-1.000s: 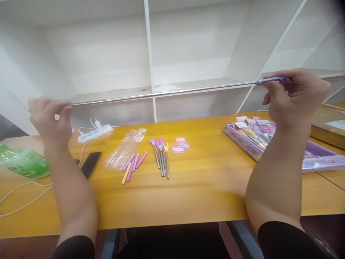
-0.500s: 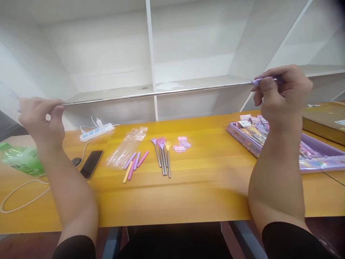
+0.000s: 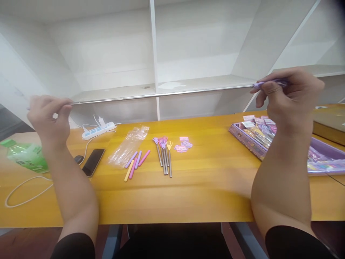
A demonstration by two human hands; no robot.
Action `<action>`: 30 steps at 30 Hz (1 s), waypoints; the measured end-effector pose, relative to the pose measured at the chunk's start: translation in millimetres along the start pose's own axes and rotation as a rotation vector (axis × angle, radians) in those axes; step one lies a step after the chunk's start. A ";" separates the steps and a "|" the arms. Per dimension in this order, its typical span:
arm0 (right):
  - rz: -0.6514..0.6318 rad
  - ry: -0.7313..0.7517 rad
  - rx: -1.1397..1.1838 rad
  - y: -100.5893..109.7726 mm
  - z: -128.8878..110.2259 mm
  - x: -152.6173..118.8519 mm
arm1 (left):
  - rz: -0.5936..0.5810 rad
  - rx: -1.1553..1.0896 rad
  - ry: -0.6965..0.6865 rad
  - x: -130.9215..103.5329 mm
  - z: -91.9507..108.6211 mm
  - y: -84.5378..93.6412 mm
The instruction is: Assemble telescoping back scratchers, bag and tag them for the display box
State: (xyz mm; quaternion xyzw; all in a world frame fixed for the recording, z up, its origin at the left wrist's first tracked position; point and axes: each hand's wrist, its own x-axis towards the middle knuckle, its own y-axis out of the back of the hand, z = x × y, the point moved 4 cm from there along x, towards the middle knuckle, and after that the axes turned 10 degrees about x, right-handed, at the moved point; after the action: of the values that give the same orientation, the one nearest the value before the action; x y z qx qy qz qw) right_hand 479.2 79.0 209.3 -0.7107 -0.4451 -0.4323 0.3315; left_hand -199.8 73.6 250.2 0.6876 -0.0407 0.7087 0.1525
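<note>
Stretched across the view above the table is a telescopic back scratcher (image 3: 161, 94), its thin metal rod drawn out long. My left hand (image 3: 50, 117) is closed around its left end. My right hand (image 3: 291, 93) pinches the purple end at the right, its shape partly hidden by my fingers. Below on the table lie several shorter back scratchers (image 3: 164, 156) with purple, pink and yellow claw heads and bare metal rods. Left of them are several loose coloured handle sleeves (image 3: 134, 165), beside clear plastic bags (image 3: 129, 145). Small printed cards (image 3: 183, 144) lie to the right.
A purple display box (image 3: 246, 140) with wrapped items stands at the right, near a brown cardboard box (image 3: 330, 124). At the left are a phone (image 3: 93, 162), a power strip (image 3: 99, 130), a white cable (image 3: 16, 207) and a green bottle (image 3: 27, 156). White shelving (image 3: 155, 46) rises behind.
Both hands appear slightly farther right in the view, still holding the extended rod; the whole scene has shifted a little too. The things on the table lie as before.
</note>
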 end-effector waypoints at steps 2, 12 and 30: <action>-0.040 -0.028 0.013 -10.9 -3.7 -3.3 | -0.036 -0.033 -0.021 -1.2 11.7 -12.4; -0.051 0.086 0.090 -34.3 -15.2 -11.7 | -0.047 -0.102 -0.134 -9.3 54.7 -25.1; -0.237 0.152 0.131 -61.8 -53.4 -31.1 | -0.033 -0.096 -0.266 -22.2 144.7 -2.0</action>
State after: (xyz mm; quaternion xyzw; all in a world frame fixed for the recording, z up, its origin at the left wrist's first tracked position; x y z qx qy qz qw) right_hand 398.2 46.3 208.0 -0.5955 -0.5266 -0.4909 0.3565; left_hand -59.8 33.3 235.4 0.7678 -0.0831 0.6061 0.1903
